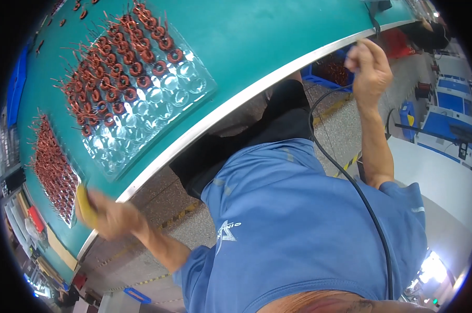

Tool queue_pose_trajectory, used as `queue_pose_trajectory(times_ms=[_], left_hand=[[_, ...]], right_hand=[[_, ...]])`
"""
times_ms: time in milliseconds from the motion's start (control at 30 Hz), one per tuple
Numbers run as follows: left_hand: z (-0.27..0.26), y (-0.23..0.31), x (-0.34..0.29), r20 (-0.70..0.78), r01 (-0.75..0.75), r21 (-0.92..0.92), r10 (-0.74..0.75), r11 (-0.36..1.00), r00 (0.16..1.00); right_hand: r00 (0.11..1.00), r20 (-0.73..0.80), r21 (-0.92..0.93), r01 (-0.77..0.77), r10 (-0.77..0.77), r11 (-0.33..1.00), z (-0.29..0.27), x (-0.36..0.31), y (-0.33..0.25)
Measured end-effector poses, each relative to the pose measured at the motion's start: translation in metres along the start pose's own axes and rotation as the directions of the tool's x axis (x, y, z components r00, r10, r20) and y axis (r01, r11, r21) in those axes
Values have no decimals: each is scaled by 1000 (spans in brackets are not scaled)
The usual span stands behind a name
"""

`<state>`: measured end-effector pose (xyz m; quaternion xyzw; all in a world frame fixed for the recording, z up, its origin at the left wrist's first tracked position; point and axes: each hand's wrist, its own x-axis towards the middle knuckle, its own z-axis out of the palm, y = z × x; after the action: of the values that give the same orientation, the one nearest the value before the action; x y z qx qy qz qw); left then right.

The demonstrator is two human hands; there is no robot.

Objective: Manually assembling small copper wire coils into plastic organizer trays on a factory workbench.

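My left hand (110,215), a little blurred, is closed around a curved yellow object (85,205) by the front edge of the green table; its exact kind is not clear. Just beyond it lies a clear tray (72,216) densely filled with copper-coloured wound coils (50,161). My right hand (370,70) is raised off to the right, past the white table edge, with its fingers curled together; whatever is in them, if anything, is hidden. Between the hands, a larger clear plastic tray (122,152) holds rows of copper ring coils (110,94), its nearer pockets bare.
A blue crate (319,79) with copper-coloured parts stands below the table near my right hand. A black cable (345,169) runs across my front. Loose coils (83,14) lie at the far left of the green table (257,31). Blue-and-white equipment (444,125) stands at the right.
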<state>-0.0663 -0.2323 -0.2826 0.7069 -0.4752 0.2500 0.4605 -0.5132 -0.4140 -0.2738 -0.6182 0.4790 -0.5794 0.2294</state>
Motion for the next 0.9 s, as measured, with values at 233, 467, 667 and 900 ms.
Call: queue_pose_trajectory(times_ms=[233,467,667,900], left_hand=[[-57,-19,-186,308,674,371,-769,639,560],[-23,-38,-317,169,945,286,-963,-157,-211],[27,-35,-316,25,960,193,-977,-202,-210],[34,-26,-368,-25,962,121,-970,-244,-243]], right_hand=[[813,-17,-136,-578,582,804,-93,-126,161],[465,115,-298,-827,877,478,-104,-277,264],[387,464,-489,-638,797,594,-61,-184,343],[212,673,-629,-340,708,699,-67,-119,346]])
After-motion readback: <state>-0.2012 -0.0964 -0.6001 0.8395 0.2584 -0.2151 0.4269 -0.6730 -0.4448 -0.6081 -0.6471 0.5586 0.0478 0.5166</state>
